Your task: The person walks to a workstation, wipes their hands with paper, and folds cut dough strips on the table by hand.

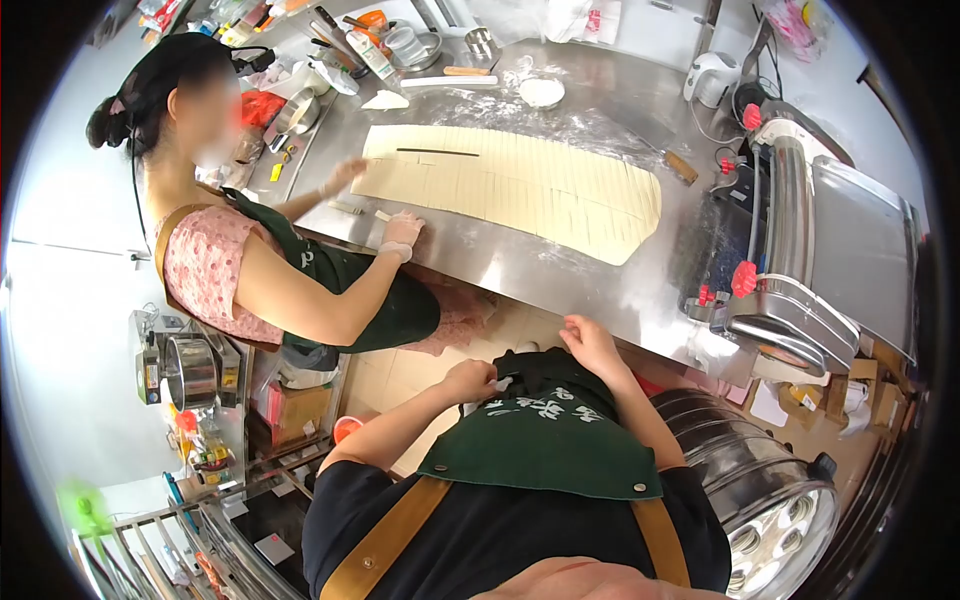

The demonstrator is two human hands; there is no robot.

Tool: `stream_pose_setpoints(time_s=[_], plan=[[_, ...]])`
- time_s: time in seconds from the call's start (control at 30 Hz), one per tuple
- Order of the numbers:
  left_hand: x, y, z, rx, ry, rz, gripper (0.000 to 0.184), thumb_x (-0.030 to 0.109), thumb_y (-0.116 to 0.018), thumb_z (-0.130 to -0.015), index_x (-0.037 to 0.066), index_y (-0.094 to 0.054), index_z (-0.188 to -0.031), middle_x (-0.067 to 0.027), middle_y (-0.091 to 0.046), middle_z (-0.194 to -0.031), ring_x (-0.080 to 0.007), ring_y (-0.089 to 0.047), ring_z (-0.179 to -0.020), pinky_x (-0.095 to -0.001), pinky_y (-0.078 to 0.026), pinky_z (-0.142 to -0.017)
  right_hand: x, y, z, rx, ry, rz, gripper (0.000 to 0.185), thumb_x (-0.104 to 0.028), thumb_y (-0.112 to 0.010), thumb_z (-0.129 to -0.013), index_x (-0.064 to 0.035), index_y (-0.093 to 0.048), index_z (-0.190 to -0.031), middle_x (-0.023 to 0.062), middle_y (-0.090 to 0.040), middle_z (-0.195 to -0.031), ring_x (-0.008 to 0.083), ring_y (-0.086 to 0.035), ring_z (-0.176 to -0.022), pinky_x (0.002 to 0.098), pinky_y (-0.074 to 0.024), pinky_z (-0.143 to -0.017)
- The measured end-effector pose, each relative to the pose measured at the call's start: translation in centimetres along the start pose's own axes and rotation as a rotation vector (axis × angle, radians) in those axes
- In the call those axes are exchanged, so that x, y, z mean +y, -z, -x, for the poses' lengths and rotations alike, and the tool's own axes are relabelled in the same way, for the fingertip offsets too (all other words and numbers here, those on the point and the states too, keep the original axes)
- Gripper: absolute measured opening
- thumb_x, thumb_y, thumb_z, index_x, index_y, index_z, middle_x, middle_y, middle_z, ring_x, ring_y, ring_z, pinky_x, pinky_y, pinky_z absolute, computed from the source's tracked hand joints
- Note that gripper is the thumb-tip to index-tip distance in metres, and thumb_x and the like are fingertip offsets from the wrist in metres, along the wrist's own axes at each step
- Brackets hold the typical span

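Low in front of my body, my left hand is closed at the edge of my dark green apron, with a small whitish bit beside its fingers; what it grips is too small to name. On the other side, my right hand is near the table's front edge, its fingers curled, and whether they hold anything is hidden. Beyond them on the steel table lies a long sheet of pale dough, cut into many narrow strips. A thin dark stick rests on the dough.
At the left, a co-worker in a green apron has both hands by the dough. A bowl of flour and a wooden-handled knife lie behind it. A rolling machine stands right; steel steamers are below.
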State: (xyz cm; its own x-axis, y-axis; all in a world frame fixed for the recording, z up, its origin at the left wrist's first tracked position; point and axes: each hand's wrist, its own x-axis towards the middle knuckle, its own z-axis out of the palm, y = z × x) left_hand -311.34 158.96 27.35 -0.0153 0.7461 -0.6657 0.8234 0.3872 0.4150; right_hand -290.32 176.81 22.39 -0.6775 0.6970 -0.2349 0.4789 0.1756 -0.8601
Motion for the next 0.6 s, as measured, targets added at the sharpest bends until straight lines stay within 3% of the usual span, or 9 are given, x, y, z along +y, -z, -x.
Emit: stream_pose_setpoints(time_s=[0.13,0.37,0.5,0.6], plan=[[0.3,0.1,-1.3,-0.249,-0.022,-0.104,0.020,0.023,-0.064,-0.077,0.012,-0.072,-0.091,-0.0140,-0.069,-0.089,-0.0317,-0.067,-0.084,-0.0426,-0.052,-0.074,0.6,1.0,-1.0,0.007,0.034,0.084,0.032,-0.022,-0.064,-0.084,-0.0010,-0.061,-0.109,0.0179,-0.067,-0.096,0.0346,-0.065,-0.087,0.0409,-0.0511,-0.075],[0.1,0.8,-5.1,-0.227,-0.046,-0.223,0.022,0.014,-0.061,-0.076,0.005,-0.071,-0.094,-0.0199,-0.068,-0.092,-0.0354,-0.066,-0.089,-0.0441,-0.053,-0.078,-0.3,-0.2,-2.6,0.010,0.031,0.065,0.031,-0.019,-0.064,-0.084,-0.0007,-0.060,-0.108,0.0180,-0.065,-0.099,0.0344,-0.064,-0.087,0.0401,-0.0512,-0.076],[-1.5,5.3,-3.8,-0.199,-0.088,-0.106,0.027,0.025,-0.055,-0.089,0.006,-0.069,-0.100,-0.0210,-0.067,-0.091,-0.0372,-0.065,-0.090,-0.0439,-0.051,-0.081,-1.5,-0.7,-3.9,0.018,-0.033,0.024,0.031,-0.019,-0.065,-0.085,-0.0003,-0.060,-0.109,0.0180,-0.065,-0.100,0.0326,-0.065,-0.087,0.0392,-0.0514,-0.076],[-3.2,8.5,-3.2,-0.287,-0.178,0.268,0.048,0.045,-0.044,-0.096,0.004,-0.065,-0.112,-0.0240,-0.064,-0.106,-0.0378,-0.060,-0.104,-0.0422,-0.046,-0.092,-2.3,-1.4,-5.8,0.005,-0.045,0.035,0.031,-0.019,-0.065,-0.085,0.0002,-0.060,-0.109,0.0180,-0.066,-0.100,0.0320,-0.065,-0.087,0.0389,-0.0515,-0.076]])
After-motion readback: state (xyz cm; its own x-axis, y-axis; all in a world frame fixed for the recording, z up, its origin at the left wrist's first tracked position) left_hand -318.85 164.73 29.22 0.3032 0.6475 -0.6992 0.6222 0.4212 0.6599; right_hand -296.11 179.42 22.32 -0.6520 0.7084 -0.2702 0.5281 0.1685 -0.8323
